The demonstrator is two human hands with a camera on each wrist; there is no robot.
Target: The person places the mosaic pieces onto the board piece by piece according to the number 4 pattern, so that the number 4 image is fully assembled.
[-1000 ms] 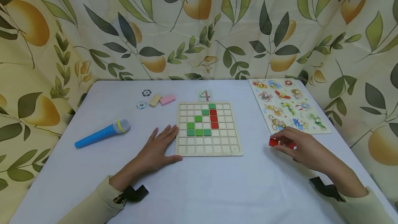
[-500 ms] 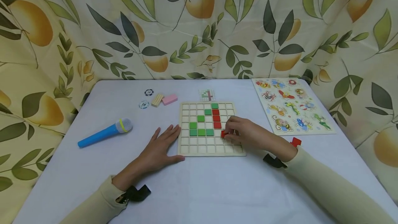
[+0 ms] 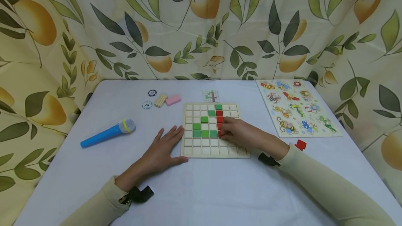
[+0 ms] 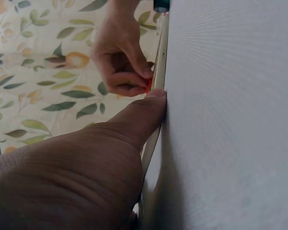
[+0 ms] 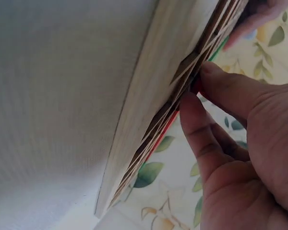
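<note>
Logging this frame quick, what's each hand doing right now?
Left hand: open, flat against the square wooden grid board.
Right hand: pinching a small red square tile at the board.

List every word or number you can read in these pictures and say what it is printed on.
"10": on the light blue poker chip.
The dark poker chip bears a centre mark too small to read.
The small pattern card and the animal puzzle board show pictures only, no legible text.

backdrop: leaf-and-fruit print curtain (image 3: 201,27) | furniture: white table (image 3: 201,191)
</note>
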